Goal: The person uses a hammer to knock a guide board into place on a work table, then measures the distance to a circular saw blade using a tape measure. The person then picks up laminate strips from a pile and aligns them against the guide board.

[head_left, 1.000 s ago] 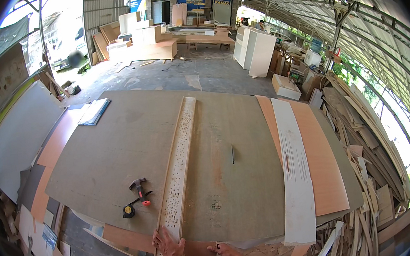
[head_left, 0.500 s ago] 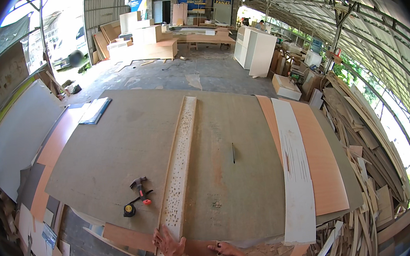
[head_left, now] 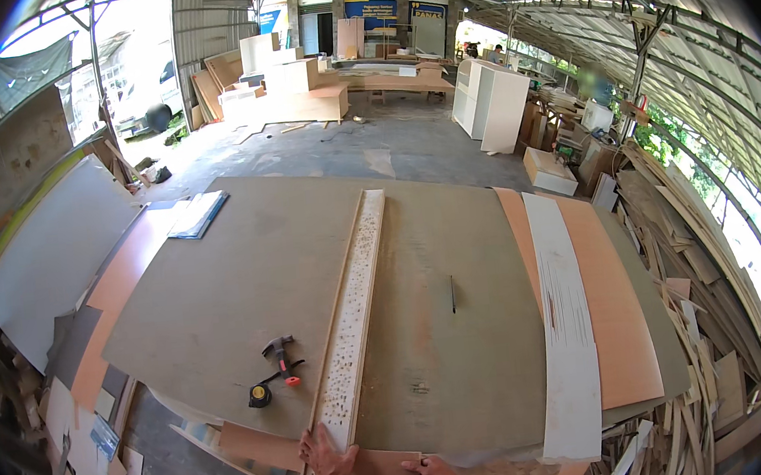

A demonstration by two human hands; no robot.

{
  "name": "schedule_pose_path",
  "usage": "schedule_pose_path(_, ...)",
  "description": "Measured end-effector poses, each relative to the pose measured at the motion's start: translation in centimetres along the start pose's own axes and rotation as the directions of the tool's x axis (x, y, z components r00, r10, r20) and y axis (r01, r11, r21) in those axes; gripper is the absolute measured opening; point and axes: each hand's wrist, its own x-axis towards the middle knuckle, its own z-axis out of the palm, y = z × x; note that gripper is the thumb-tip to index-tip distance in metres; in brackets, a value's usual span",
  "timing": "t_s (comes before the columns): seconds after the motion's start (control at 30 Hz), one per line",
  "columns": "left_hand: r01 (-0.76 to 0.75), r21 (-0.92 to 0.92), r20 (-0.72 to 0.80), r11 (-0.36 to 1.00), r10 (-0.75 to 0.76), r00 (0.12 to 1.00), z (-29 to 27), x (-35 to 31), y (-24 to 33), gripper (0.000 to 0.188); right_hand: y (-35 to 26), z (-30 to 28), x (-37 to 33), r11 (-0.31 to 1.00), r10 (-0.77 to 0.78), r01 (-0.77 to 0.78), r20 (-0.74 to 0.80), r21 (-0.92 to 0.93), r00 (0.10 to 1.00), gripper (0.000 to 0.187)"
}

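A long narrow pale board [head_left: 356,308], speckled on top, lies lengthwise down the middle of a big brown worktable [head_left: 230,289]. My left hand [head_left: 325,456] grips its near end at the table's front edge. Just to the right, my right hand [head_left: 430,471] rests on the table's front edge, fingers curled over it. A thin dark saw slot [head_left: 452,294] shows in the table right of the board.
A hammer [head_left: 280,350] and a yellow-black tape measure [head_left: 259,396] lie left of the board. A white strip [head_left: 564,311] and an orange panel [head_left: 612,307] lie along the right side. Scrap wood piles stand at the right; boards and white cabinets [head_left: 494,103] stand beyond.
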Motion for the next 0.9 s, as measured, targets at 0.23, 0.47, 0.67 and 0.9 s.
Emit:
schedule_pose_path(0.23, 0.086, -0.149, 0.121, 0.985, -0.069, 0.990, -0.3, 1.6, -2.8, 0.096, -6.5, 1.6, -2.6, 0.989, -0.106, 0.095, -0.093, -0.117, 0.990, 0.050)
schedule_pose_path(0.47, 0.166, -0.080, 0.391, 0.983, -0.123, 0.912, -3.6, 5.4, -0.3, 0.101, -7.9, 5.6, -1.4, 0.956, -0.243, 0.189, -0.246, -0.223, 0.939, 0.049)
schedule_pose_path(0.67, -0.008, 0.116, 0.303, 0.993, -0.027, 0.953, -0.8, 6.6, -1.4, 0.100, -12.3, 6.5, -3.8, 0.912, -0.319, 0.202, -0.309, -0.356, 0.896, 0.052)
schedule_pose_path(0.9, 0.030, -0.019, 0.460, 0.999, -0.018, 0.887, 1.2, 5.3, -1.1, 0.097, -15.1, 6.8, -7.5, 0.866, -0.472, 0.360, -0.334, -0.346, 0.815, 0.053)
